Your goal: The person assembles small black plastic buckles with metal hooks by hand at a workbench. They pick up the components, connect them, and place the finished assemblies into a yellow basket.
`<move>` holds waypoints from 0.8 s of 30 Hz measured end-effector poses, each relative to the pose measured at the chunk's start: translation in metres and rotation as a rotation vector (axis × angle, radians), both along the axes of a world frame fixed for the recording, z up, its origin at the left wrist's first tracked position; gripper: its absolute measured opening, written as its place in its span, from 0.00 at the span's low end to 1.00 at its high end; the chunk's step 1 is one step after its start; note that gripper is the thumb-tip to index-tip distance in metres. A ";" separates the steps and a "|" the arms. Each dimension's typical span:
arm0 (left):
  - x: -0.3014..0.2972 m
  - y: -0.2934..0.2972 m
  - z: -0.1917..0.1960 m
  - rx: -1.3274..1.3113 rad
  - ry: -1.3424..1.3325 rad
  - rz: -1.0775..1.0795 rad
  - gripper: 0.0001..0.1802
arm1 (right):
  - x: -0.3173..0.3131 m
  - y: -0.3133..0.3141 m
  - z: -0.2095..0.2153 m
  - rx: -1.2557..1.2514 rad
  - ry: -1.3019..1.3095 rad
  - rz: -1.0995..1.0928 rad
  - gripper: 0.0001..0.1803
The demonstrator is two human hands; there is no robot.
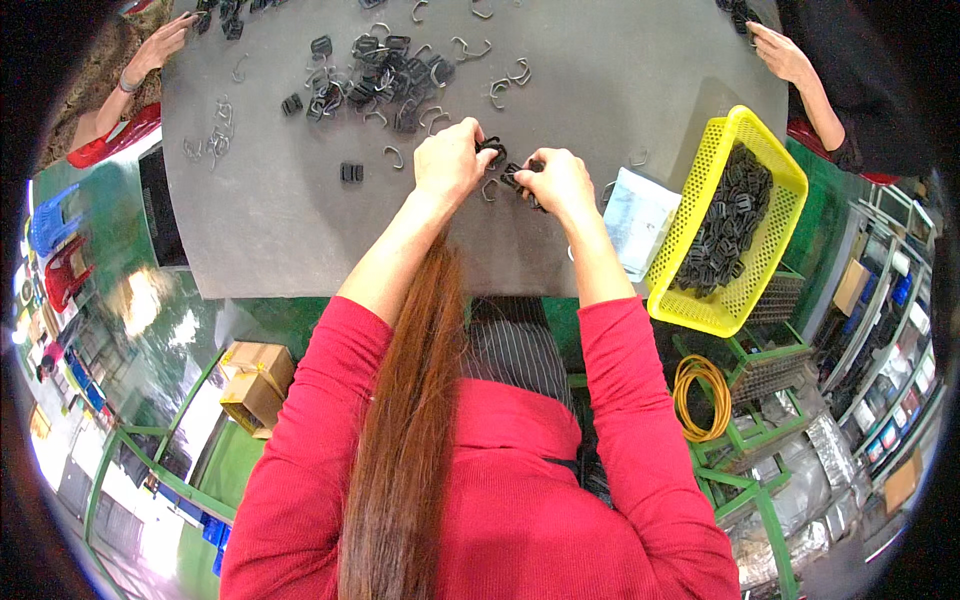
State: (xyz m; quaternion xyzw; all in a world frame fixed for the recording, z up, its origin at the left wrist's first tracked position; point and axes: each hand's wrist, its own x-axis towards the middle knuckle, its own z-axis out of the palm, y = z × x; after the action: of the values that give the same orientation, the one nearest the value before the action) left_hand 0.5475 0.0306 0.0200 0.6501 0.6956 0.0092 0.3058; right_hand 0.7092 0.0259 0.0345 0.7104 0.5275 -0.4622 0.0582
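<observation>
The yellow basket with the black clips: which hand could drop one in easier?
Probably the right hand. It holds a black clip and the yellow basket sits on that same side; the left hand is farther away.

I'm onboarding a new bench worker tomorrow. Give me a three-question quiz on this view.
1. True or false: both the left hand and the right hand hold small black clips.
2. What fills the yellow basket? A) orange cord B) black clips C) cardboard boxes
3. Fill in: the loose pile on the grey table mixes black clips with bent metal ____.

Key: 1 true; 2 B; 3 wires (hooks).
</observation>
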 end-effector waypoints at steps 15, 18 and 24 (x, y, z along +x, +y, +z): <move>0.008 0.030 0.030 -0.416 -0.919 0.442 0.12 | 0.113 -0.022 0.011 0.114 0.525 -0.618 0.12; 0.083 0.029 0.048 -0.388 -0.780 0.280 0.14 | 0.153 -0.047 0.042 0.249 0.436 -0.804 0.11; 0.277 -0.012 0.083 -0.345 -0.832 -0.020 0.23 | 0.274 -0.097 0.058 0.496 0.046 -0.986 0.13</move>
State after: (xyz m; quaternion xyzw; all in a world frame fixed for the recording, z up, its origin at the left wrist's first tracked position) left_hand 0.8241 0.0183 0.1025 0.5373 0.4987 0.1507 0.6632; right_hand 0.9833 -0.0708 0.0930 0.8555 0.2264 -0.3119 -0.3458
